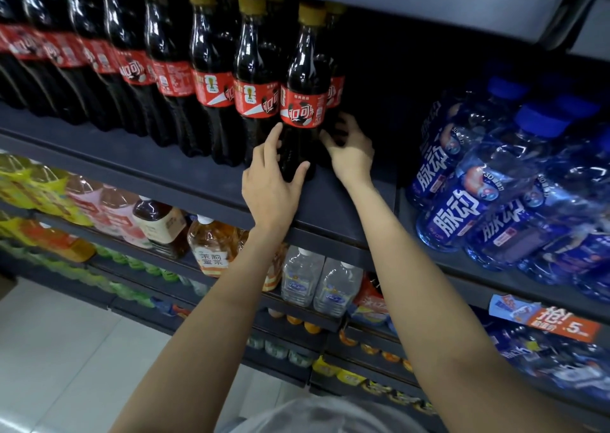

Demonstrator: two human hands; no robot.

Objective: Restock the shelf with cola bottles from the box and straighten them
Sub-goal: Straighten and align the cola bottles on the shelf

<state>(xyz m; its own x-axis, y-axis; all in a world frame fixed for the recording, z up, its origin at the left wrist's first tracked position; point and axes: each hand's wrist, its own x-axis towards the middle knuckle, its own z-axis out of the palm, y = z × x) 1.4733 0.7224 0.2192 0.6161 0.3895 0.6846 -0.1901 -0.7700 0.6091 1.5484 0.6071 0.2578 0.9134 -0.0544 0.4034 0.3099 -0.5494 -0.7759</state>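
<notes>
A row of cola bottles with red labels and gold caps stands along the dark shelf [185, 172]. The rightmost front cola bottle [305, 79] stands at the shelf's front edge. My left hand [272, 178] curls round its lower body, thumb on the right side and fingers on the left. My right hand [350, 149] reaches past it, its fingers curled round the base of the cola bottle behind [335, 93]. The box is out of view.
To the right of the cola row the shelf is dark and holds nothing visible. Blue drink bottles [495, 201] in shrink wrap lie further right. Tea and water bottles [317, 281] fill the lower shelves. A price tag [544, 320] hangs at the lower right.
</notes>
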